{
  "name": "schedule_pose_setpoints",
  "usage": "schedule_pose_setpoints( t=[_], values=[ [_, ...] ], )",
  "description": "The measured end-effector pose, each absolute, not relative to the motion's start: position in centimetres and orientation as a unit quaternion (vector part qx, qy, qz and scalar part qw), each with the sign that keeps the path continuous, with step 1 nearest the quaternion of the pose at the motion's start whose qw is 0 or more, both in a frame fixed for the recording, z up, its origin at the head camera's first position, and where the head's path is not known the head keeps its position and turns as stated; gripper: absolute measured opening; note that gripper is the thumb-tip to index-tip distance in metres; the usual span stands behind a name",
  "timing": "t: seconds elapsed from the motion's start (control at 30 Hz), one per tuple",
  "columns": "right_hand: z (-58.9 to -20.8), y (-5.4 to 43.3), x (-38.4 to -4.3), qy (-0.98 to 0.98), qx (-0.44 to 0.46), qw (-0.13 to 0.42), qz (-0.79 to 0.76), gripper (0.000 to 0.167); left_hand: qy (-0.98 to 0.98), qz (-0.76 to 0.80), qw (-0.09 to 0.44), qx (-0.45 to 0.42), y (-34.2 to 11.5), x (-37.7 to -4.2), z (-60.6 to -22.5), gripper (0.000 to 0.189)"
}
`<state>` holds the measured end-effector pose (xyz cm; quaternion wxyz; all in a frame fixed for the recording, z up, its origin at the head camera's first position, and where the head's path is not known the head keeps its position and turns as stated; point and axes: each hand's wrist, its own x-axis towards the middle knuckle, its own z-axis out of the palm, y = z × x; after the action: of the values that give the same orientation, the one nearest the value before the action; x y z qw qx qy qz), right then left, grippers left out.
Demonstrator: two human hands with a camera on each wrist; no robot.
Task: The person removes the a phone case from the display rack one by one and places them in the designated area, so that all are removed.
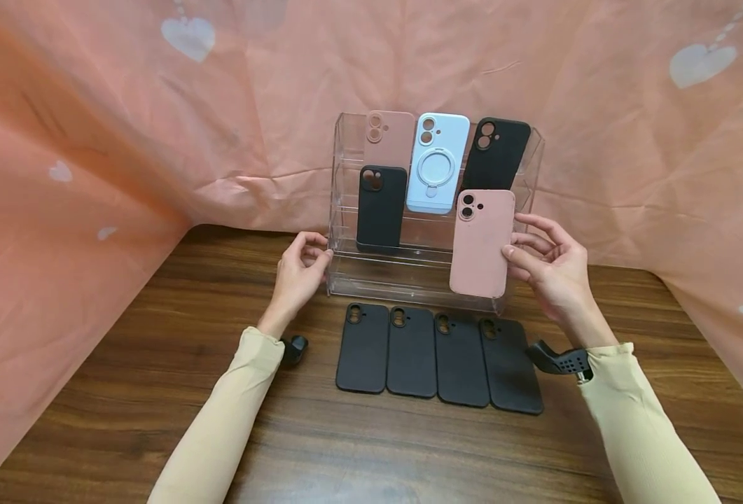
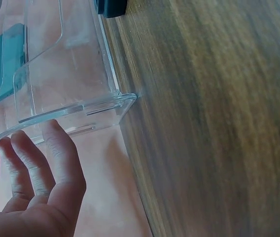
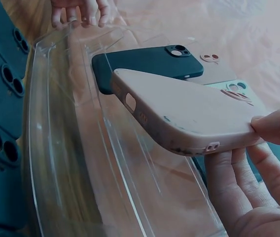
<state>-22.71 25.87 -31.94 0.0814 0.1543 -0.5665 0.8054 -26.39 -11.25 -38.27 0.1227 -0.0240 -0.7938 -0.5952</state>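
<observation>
1 pink case (image 1: 481, 245) is between thumb and fingers in the nearly closed right grip (image 1: 550, 266), pinched at its side. It looks light and bendy, so hold its edges; the left grip (image 1: 300, 273), fingers loose, touches the clear rack (image 1: 380, 286).

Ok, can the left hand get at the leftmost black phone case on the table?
Likely yes: the left hand grips only the clear display rack, and bare wooden tabletop leads to that black phone case.

Rack (image 1: 423, 257) is on bench (image 1: 125, 392), just R of L fingers (image 1: 311, 239). R fingers (image 1: 546, 226) are before its R end, w/ held case (image 1: 481, 245) on their L. Shelved cases (image 1: 437, 168) stand in rack behind it; flat cases (image 1: 459, 360) lie before rack & fingers.
</observation>
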Motion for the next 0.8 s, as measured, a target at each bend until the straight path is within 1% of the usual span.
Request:
schedule_pose_setpoints(
  t=[0.5,0.8],
  values=[
    [-33.0,28.3,-20.3,-0.551,0.164,0.081,0.814,0.054,-0.792,-0.598,0.118,-0.026,-11.3,-26.3,-38.0,0.021],
    [-33.8,29.9,-19.2,-0.547,0.162,0.07,0.819,0.055,-0.789,-0.603,0.114,-0.027,-11.3,-26.3,-38.1,0.021]
  ],
)
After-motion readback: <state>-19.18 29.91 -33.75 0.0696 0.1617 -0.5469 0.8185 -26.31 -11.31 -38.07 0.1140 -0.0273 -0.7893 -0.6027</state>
